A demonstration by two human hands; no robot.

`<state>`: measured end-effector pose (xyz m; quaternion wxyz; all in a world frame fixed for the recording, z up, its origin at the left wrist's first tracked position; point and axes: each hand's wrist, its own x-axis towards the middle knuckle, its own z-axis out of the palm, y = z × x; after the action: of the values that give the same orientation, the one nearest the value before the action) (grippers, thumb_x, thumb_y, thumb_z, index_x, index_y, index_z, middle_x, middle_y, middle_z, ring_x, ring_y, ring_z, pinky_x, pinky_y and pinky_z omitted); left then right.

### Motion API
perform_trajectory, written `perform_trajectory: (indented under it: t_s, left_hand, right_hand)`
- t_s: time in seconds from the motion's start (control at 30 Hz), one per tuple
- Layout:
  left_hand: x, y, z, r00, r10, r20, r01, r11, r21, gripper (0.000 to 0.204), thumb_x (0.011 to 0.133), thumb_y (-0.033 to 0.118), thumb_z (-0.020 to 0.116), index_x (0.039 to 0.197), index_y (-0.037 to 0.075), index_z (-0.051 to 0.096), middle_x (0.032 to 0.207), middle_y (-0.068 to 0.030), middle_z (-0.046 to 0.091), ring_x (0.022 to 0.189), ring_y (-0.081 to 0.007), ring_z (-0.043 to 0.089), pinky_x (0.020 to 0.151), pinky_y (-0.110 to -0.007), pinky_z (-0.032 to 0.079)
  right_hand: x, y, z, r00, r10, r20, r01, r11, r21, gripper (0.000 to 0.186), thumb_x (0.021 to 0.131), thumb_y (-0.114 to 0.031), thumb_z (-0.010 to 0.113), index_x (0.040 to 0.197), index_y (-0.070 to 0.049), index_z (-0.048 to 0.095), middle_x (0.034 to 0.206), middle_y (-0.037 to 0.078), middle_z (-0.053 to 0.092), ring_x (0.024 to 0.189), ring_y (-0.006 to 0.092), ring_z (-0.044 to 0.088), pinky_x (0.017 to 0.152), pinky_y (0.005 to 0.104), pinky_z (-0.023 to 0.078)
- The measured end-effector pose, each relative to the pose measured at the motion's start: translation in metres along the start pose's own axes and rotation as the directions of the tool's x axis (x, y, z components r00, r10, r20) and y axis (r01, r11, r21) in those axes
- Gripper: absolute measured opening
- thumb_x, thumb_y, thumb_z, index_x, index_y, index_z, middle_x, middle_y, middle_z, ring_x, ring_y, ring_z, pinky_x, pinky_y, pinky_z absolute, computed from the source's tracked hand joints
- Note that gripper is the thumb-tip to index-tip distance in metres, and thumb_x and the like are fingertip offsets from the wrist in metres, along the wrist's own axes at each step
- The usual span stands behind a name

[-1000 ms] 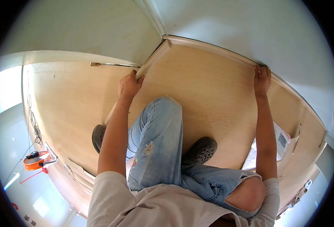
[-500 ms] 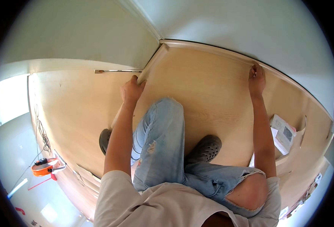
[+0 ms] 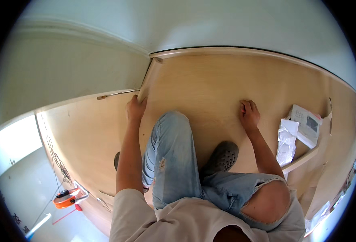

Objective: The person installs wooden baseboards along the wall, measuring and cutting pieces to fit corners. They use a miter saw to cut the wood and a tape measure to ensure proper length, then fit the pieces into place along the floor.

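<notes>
My left hand [image 3: 136,109] is closed on a short wood-coloured skirting board [image 3: 149,78], which runs from the wall corner toward me along the left wall's end. Its far end meets the longer skirting board [image 3: 230,51] fitted along the far wall. Above the pale wood floor, my right hand [image 3: 249,116] is away from the wall with its fingers curled in. Whatever those fingers hold, if anything, is too small to make out. Beside my left hand a thin metal strip [image 3: 117,94] lies at the foot of the left wall.
Right of me lie a white box [image 3: 307,125] and a silvery packet [image 3: 287,139] by a wood-coloured strip [image 3: 303,159]. A loose cable [image 3: 57,157] and an orange reel [image 3: 64,199] are at the far left. My dark perforated clog [image 3: 222,157] rests on the floor.
My right hand has left the far skirting board and come back toward me and to the left. My left hand has slid slightly nearer along the short board. The view has shifted.
</notes>
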<state>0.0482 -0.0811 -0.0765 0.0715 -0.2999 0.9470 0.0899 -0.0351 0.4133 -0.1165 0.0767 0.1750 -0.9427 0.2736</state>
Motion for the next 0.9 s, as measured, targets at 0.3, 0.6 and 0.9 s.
perform_trajectory:
  t_s: [0.3, 0.6, 0.9]
  left_hand:
    - [0.000, 0.003, -0.010, 0.999, 0.031, 0.041, -0.030, 0.999, -0.011, 0.049, 0.085, 0.041, 0.072, 0.112, 0.002, 0.063, 0.101, -0.0244, 0.071, 0.100, -0.0415, 0.068, 0.085, -0.051, 0.053]
    - [-0.048, -0.066, -0.037, 0.943, 0.077, 0.323, -0.080, 0.997, -0.005, 0.048, 0.088, 0.028, 0.069, 0.124, -0.002, 0.058, 0.114, -0.0258, 0.067, 0.109, -0.0430, 0.062, 0.094, -0.050, 0.049]
    - [-0.112, -0.095, -0.136, 0.951, 0.131, 0.279, -0.139, 0.990, 0.008, 0.025, 0.087, 0.019, 0.072, 0.100, 0.002, 0.059, 0.096, -0.0197, 0.066, 0.098, -0.0403, 0.062, 0.085, -0.050, 0.049]
  right_hand:
    - [-0.005, 0.005, 0.008, 0.999, -0.029, 0.017, 0.029, 0.999, -0.024, 0.024, 0.080, -0.007, 0.064, 0.103, -0.012, 0.064, 0.094, 0.009, 0.064, 0.086, 0.0315, 0.063, 0.069, 0.0436, 0.055]
    - [-0.001, -0.001, 0.000, 0.996, -0.063, 0.057, 0.063, 0.998, 0.000, 0.025, 0.078, -0.004, 0.063, 0.103, -0.008, 0.063, 0.091, 0.011, 0.062, 0.085, 0.0329, 0.062, 0.070, 0.0448, 0.053]
    - [0.001, -0.008, -0.001, 0.992, -0.122, 0.038, 0.122, 0.992, -0.019, 0.022, 0.080, -0.001, 0.058, 0.102, -0.006, 0.059, 0.085, 0.013, 0.058, 0.078, 0.0340, 0.059, 0.067, 0.0459, 0.050]
